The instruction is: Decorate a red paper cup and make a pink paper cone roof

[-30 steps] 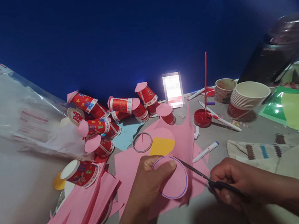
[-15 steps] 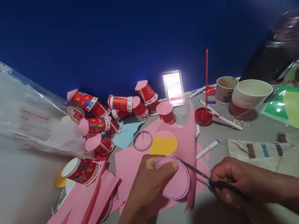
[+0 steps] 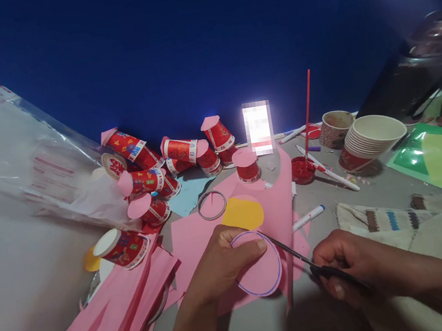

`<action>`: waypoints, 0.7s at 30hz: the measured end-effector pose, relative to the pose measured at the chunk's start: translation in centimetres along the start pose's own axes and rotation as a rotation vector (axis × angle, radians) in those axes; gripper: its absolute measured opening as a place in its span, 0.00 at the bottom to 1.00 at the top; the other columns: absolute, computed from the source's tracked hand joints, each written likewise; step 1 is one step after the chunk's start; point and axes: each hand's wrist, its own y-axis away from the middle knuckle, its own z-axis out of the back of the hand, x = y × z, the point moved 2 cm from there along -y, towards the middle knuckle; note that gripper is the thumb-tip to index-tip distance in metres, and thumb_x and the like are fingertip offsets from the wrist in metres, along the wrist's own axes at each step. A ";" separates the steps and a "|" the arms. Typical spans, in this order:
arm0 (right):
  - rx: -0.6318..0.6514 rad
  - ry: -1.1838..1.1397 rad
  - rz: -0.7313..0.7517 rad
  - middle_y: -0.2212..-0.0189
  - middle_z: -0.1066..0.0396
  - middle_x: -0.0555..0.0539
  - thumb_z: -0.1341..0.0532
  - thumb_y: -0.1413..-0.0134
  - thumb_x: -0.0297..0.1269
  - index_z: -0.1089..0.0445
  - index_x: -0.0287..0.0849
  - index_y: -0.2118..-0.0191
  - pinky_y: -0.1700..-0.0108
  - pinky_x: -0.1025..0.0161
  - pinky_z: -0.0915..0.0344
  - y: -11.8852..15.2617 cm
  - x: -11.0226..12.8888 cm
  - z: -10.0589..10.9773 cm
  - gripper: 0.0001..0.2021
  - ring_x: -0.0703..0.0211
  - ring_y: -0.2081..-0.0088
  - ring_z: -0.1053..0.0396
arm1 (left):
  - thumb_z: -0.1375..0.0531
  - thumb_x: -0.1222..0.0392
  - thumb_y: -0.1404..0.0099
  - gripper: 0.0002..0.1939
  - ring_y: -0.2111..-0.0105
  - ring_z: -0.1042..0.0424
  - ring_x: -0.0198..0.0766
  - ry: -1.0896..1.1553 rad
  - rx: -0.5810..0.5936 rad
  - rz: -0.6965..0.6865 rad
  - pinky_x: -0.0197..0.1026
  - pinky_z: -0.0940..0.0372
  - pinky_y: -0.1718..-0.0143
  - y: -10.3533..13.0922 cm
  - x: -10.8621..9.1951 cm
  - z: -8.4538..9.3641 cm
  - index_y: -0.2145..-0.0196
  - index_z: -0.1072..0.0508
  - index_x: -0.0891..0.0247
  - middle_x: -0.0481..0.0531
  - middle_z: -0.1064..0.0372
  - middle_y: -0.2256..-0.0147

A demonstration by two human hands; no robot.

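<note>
Between the thumb and fingers of my left hand (image 3: pixel 229 261) is a pink paper circle (image 3: pixel 259 270) with a blue line drawn along its rim. My right hand (image 3: pixel 345 260) is wrapped round the black handles of a pair of scissors (image 3: pixel 290 252). The blades reach to the circle's upper right edge, near my left thumb tip. A pink paper strip (image 3: pixel 290 271) hangs beside the circle, under the blades. Pink paper sheets (image 3: pixel 193 241) lie beneath my left hand, with a yellow paper piece (image 3: pixel 242 213) and a grey ring (image 3: pixel 211 205) on top.
Red paper cups (image 3: pixel 157 211), several with pink paper discs, cluster at left behind pink strips (image 3: pixel 115 319). To the right stand a stack of cups (image 3: pixel 370 140) and a red paint pot (image 3: pixel 302 170) with a stick. A marker (image 3: pixel 309 219) and a cloth (image 3: pixel 355 217) lie near my right hand.
The view has shifted slightly. The pink strip beside the circle hangs narrower and its lower end has moved a little to the right. Both hands keep their holds.
</note>
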 end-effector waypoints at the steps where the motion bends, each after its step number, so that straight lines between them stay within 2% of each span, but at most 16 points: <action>1: -0.003 0.000 -0.003 0.85 0.34 0.55 0.25 0.57 0.53 0.30 0.39 0.77 0.79 0.71 0.45 0.0 0.0 0.0 0.22 0.69 0.83 0.40 | 0.33 0.51 0.41 0.19 0.76 0.50 0.30 -0.004 0.025 0.000 0.36 0.52 0.74 0.0 -0.1 -0.1 0.79 0.36 0.63 0.43 0.48 0.78; 5: -0.001 -0.008 0.006 0.85 0.36 0.56 0.25 0.56 0.50 0.30 0.40 0.78 0.79 0.72 0.46 0.0 -0.3 0.0 0.20 0.69 0.83 0.41 | 0.35 0.53 0.40 0.20 0.76 0.52 0.29 -0.019 0.061 -0.017 0.36 0.55 0.75 0.0 -0.6 -0.2 0.80 0.40 0.62 0.42 0.51 0.78; 12: 0.020 0.081 -0.011 0.81 0.29 0.52 0.29 0.48 0.50 0.25 0.38 0.73 0.77 0.72 0.44 0.3 -0.3 0.3 0.19 0.68 0.80 0.35 | 0.36 0.56 0.42 0.21 0.78 0.54 0.28 -0.027 0.168 -0.005 0.38 0.57 0.76 -0.1 -1.2 -0.7 0.82 0.44 0.60 0.41 0.53 0.81; 21: 0.044 -0.002 0.001 0.81 0.31 0.53 0.26 0.51 0.52 0.26 0.37 0.73 0.79 0.73 0.45 0.0 -1.0 0.6 0.20 0.69 0.81 0.37 | 0.36 0.54 0.39 0.21 0.77 0.54 0.29 0.028 0.151 -0.047 0.37 0.57 0.75 -0.2 -0.6 -0.1 0.80 0.42 0.62 0.41 0.53 0.79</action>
